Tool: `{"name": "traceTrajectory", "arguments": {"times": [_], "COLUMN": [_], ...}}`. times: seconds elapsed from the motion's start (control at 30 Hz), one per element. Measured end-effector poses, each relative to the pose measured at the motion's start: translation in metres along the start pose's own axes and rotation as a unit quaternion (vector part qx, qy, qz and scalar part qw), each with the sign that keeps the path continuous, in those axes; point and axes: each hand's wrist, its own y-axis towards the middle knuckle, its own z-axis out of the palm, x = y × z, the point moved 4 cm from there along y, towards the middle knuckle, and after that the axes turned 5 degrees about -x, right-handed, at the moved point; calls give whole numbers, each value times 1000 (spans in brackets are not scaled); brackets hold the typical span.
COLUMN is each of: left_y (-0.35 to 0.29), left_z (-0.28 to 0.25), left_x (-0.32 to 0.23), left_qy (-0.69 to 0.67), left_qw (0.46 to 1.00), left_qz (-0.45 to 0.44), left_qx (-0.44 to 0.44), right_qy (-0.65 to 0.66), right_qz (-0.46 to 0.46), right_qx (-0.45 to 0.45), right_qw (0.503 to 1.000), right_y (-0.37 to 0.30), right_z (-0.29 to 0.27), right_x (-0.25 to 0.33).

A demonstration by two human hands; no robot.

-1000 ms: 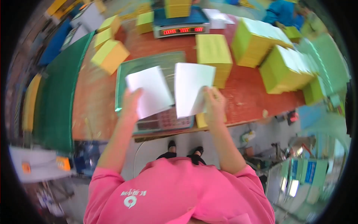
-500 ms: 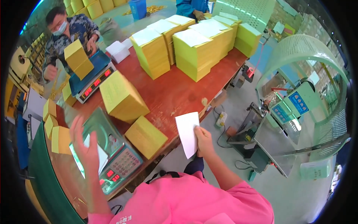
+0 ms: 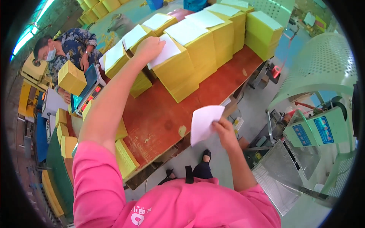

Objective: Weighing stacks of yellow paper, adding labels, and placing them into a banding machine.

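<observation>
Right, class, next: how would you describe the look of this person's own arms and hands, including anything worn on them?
Both the left hand and the right hand are bare, with no gloves, and no watch or bracelet shows. The forearms are uncovered below short, loose, plain pink sleeves, which match the pink shirt.

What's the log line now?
left hand: touching sheet on yellow stack | right hand: holding white paper | co-worker: beside scale

The sheet (image 3: 204, 123) is matt paper, the tabletop (image 3: 150, 117) scuffed
</observation>
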Motion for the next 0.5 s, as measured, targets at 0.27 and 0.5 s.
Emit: {"name": "traceTrajectory", "arguments": {"times": [0.27, 0.5], "left_y": [-6, -82], "left_z": [28, 24], "left_x": [2, -30], "left_qy": [-67, -102], "left_qw": [993, 987], "left_qz": [1, 90], "left_qx": [-99, -86], "right_qy": [4, 4], "right_qz": [-166, -131], "right_qx": [47, 24], "right_qw": [985, 991], "right_y": [133, 55], "right_z": [28, 26], "right_x": [22, 0]}}
